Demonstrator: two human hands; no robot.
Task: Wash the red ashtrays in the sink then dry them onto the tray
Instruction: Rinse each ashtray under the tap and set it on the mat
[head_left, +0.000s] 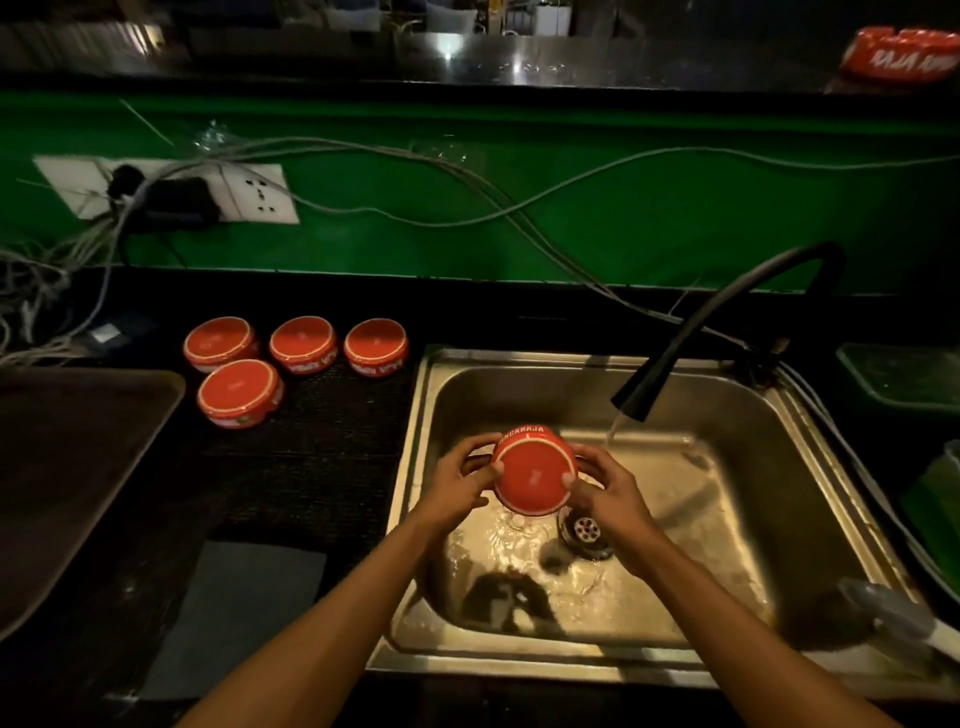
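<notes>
I hold one red ashtray (534, 475) over the steel sink (727, 415), its flat base turned toward me. My left hand (460, 483) grips its left side and my right hand (608, 491) grips its right side, fingers curled round the rim. Water runs from the black tap (691, 338) just right of the ashtray. Several more red ashtrays (239, 392) lie upside down on the dark mat left of the sink. A dark tray (78, 457) sits at the far left.
Another red ashtray (906, 54) stands on the upper shelf at the right. A wall socket (171, 189) with plugs and loose cables hangs on the green wall. A grey cloth (244, 608) lies in front of the mat. Green containers (904, 379) stand right of the sink.
</notes>
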